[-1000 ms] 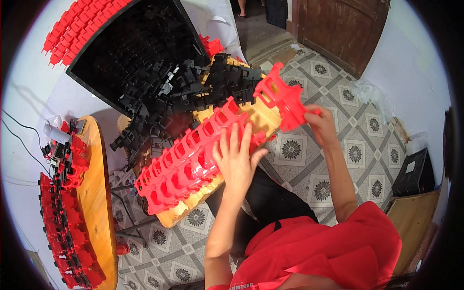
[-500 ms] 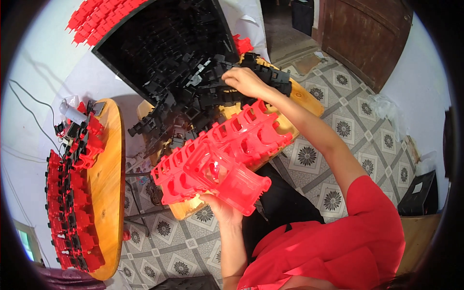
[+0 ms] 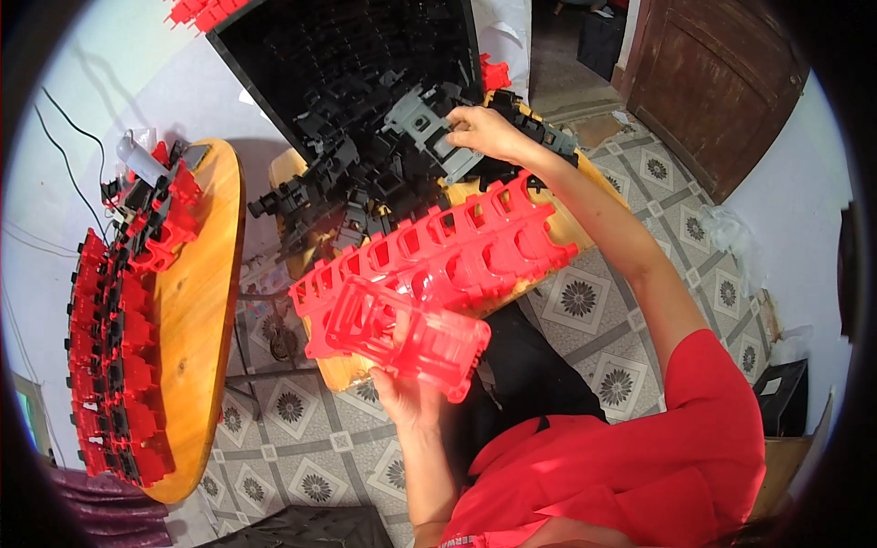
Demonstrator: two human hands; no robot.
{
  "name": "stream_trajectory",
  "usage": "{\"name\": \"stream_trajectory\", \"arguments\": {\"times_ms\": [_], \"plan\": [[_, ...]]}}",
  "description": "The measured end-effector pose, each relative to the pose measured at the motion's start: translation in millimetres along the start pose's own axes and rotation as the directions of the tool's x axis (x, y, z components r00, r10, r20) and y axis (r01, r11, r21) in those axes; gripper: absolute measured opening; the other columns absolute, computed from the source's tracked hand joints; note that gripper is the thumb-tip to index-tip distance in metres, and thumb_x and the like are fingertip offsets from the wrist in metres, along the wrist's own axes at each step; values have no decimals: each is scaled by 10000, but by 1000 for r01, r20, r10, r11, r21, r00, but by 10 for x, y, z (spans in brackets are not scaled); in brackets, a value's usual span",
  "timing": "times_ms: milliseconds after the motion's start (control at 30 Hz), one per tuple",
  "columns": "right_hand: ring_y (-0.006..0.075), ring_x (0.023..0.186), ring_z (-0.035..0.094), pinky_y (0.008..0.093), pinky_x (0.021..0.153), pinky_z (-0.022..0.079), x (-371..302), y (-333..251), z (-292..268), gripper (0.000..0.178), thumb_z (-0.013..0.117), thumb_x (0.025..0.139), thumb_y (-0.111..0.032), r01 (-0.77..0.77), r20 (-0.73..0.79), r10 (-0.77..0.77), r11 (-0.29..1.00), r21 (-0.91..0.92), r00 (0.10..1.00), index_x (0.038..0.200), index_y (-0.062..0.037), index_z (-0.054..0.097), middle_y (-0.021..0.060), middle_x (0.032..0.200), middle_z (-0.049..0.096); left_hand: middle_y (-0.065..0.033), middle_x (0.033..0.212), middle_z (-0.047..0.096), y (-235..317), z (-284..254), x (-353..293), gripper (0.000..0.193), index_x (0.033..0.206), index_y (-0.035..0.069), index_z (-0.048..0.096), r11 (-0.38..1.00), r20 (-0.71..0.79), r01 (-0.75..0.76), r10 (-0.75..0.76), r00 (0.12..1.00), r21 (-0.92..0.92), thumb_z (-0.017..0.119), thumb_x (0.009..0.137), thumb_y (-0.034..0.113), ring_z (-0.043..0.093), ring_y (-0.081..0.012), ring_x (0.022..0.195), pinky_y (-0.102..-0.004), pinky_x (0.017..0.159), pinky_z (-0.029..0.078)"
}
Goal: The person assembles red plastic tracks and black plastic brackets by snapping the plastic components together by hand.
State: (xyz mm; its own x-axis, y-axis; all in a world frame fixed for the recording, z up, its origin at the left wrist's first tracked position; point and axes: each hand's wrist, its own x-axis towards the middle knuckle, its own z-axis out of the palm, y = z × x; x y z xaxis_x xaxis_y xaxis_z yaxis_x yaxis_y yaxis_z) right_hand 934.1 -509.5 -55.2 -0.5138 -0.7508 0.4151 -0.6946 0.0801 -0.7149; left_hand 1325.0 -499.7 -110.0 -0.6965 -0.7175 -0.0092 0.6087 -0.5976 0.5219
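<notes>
My left hand [image 3: 413, 398] grips a red moulded plastic part [image 3: 448, 345] from below, its thumb against the near side. That part is tilted in front of a row of similar red plastic parts [image 3: 484, 239] lined up on the table; one finger shows through its opening. Farther off, my right hand [image 3: 486, 133] pinches the edge of a dark plastic frame part [image 3: 427, 135], which looks grey in the light. It is held up over a heap of loose black plastic parts [image 3: 365, 178]. Fingertips of the right hand are partly hidden.
A large black open box [image 3: 343, 55] stands tilted behind the heap. On the left, a second wooden table [image 3: 203, 338] carries rows of red-and-black assembled parts [image 3: 117, 365]. Patterned tiles cover the floor, and a wooden door [image 3: 717, 91] is at the far right.
My right hand has lifted a dark plastic frame part out of the heap. The red part in my left hand has shifted slightly left and turned. The view has shifted a little.
</notes>
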Motion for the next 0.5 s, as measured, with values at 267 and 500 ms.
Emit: {"name": "stream_trajectory", "arguments": {"times_ms": [267, 500], "plan": [[319, 913, 647, 430, 771, 485, -182, -45, 272, 328, 745, 762, -311, 112, 83, -75, 645, -756, 994, 911, -26, 683, 157, 986, 670, -174, 1526, 310, 0, 45, -12, 841, 1492, 161, 290, 998, 78, -59, 57, 995, 31, 747, 808, 334, 313, -340, 1397, -545, 1144, 259], [288, 1083, 550, 401, 920, 452, 60, 113, 332, 422, 659, 835, -65, 520, 415, -371, 785, -338, 830, 1240, -172, 610, 92, 1201, 541, -178, 1522, 315, 40, 73, 32, 767, 1498, 203, 286, 995, 45, -80, 78, 996, 57, 695, 851, 262, 330, -342, 1390, -578, 1110, 300]]}}
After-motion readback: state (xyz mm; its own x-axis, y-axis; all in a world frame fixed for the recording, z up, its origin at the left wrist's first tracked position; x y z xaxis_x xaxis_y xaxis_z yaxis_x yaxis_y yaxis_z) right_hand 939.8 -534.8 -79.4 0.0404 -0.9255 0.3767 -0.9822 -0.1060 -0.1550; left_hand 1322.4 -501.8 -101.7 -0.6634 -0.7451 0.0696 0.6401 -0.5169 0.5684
